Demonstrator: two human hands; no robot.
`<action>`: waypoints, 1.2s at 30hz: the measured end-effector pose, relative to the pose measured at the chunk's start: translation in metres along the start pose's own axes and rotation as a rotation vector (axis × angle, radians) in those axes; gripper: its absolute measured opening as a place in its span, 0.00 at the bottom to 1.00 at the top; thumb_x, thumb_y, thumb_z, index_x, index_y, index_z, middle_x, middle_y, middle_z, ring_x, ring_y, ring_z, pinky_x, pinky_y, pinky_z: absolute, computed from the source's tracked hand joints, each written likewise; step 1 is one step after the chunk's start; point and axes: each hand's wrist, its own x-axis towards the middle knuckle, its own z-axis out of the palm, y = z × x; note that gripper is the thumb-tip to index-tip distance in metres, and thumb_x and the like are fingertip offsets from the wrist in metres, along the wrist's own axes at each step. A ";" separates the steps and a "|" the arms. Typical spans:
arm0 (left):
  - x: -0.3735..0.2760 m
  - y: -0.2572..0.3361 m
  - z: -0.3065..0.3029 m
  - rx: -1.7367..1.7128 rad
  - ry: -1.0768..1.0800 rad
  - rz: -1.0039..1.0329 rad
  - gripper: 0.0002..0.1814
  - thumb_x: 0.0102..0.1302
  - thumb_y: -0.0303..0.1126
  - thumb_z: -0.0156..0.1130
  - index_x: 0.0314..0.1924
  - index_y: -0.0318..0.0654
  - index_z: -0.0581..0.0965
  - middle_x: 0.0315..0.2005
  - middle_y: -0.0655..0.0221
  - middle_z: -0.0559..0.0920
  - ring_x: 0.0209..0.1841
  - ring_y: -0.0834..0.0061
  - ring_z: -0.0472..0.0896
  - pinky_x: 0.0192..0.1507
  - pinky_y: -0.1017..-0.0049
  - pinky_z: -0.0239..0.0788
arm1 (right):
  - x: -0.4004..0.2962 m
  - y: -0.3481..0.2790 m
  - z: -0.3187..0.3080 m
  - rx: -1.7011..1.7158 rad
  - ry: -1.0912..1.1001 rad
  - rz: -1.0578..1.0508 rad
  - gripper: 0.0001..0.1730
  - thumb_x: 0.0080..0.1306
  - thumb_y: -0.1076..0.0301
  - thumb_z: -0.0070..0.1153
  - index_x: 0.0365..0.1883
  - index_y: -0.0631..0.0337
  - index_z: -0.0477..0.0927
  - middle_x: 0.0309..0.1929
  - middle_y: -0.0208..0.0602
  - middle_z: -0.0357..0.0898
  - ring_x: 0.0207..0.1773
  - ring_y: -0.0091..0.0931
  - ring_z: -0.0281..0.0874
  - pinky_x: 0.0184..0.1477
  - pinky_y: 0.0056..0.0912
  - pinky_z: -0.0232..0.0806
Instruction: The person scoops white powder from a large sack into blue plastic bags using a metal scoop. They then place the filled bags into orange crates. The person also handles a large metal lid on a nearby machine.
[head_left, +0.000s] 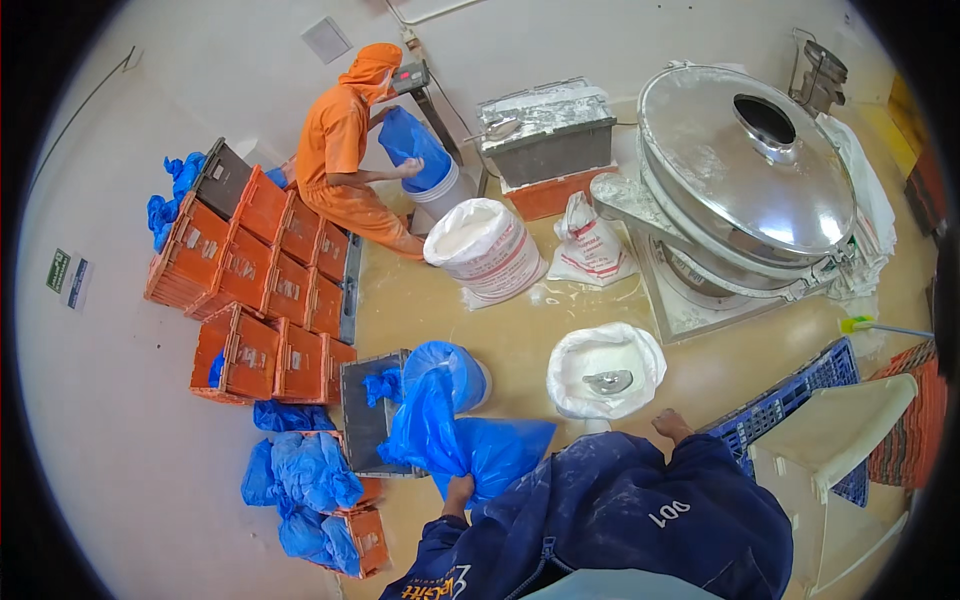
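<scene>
My left hand (459, 491) grips the gathered part of a filled blue plastic bag (506, 450), which lies against my front. Beyond the bag stands a bucket lined with blue plastic (448, 367). My right hand (673, 425) is at my right side with its fingers curled in and nothing visible in it. Nearest to that hand is an open white sack (559, 382) of white powder, apart from it. A metal scoop (609, 382) lies on the powder. To the left is a grey plastic crate (367, 442) with a crumpled blue bag (383, 385) inside.
A co-worker in orange (334, 150) handles a blue liner in a white bucket (442, 196) near a scale. Orange crates (247, 262) are stacked left. A flour sack (495, 259), tied sack (592, 251) and round metal sifter (742, 165) stand ahead. A blue pallet (780, 405) leans right.
</scene>
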 end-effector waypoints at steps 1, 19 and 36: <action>-0.001 -0.001 -0.002 -0.010 -0.014 0.016 0.28 0.52 0.43 0.51 0.42 0.21 0.73 0.43 0.38 0.73 0.50 0.47 0.71 0.52 0.62 0.62 | 0.000 0.001 0.001 -0.025 -0.004 -0.010 0.23 0.56 0.54 0.42 0.38 0.62 0.78 0.47 0.51 0.72 0.51 0.45 0.68 0.53 0.46 0.60; -0.021 -0.261 0.031 -0.332 -0.108 -0.213 0.25 0.54 0.41 0.47 0.41 0.25 0.74 0.43 0.43 0.74 0.48 0.47 0.72 0.45 0.61 0.63 | -0.108 -0.165 0.074 -0.076 -0.102 -0.324 0.18 0.52 0.56 0.52 0.33 0.63 0.78 0.37 0.50 0.77 0.44 0.43 0.74 0.46 0.39 0.65; 0.037 -0.367 0.088 -0.113 -0.199 0.265 0.26 0.50 0.39 0.50 0.40 0.18 0.73 0.41 0.37 0.74 0.49 0.48 0.72 0.49 0.63 0.63 | -0.171 -0.165 0.126 -0.311 -0.178 -0.305 0.19 0.53 0.55 0.51 0.35 0.60 0.78 0.39 0.48 0.77 0.45 0.40 0.74 0.48 0.39 0.65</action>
